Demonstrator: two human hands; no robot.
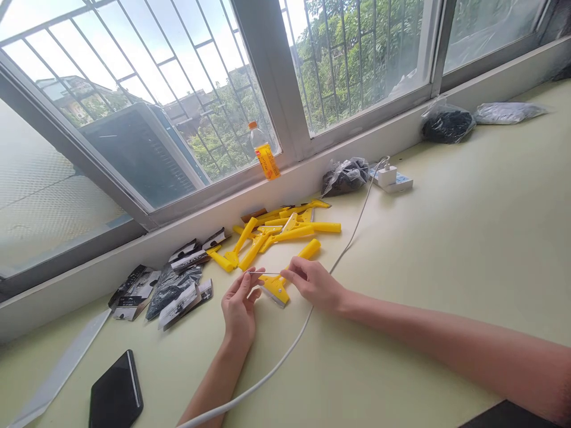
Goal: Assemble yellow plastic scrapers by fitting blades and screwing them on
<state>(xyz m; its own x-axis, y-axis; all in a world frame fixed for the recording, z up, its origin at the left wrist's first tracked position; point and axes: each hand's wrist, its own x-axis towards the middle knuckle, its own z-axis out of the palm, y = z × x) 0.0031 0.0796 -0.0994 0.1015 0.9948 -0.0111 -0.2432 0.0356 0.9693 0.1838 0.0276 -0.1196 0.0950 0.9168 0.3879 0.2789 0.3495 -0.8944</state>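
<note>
Between my two hands stretches a thin, straight metallic strip (266, 273), perhaps a blade seen edge-on; its exact kind is unclear. My left hand (239, 300) pinches the left end with thumb and fingertips. At the right end, my right hand (312, 284) grips it between thumb and curled fingers. Just beneath lies a yellow scraper (277, 289) on the table, its metal edge toward me and its handle partly hidden by my right hand. Several more yellow scrapers (285, 233) are piled beyond my hands, close to the windowsill.
Black packaging (178, 291) lies left of the scrapers, and a black phone (116, 389) nearer me. A white cable (285, 355) crosses the table beneath my right arm to a charger (387, 175). An orange-capped bottle (266, 157) stands on the sill. Bagged dark items (345, 176) sit behind.
</note>
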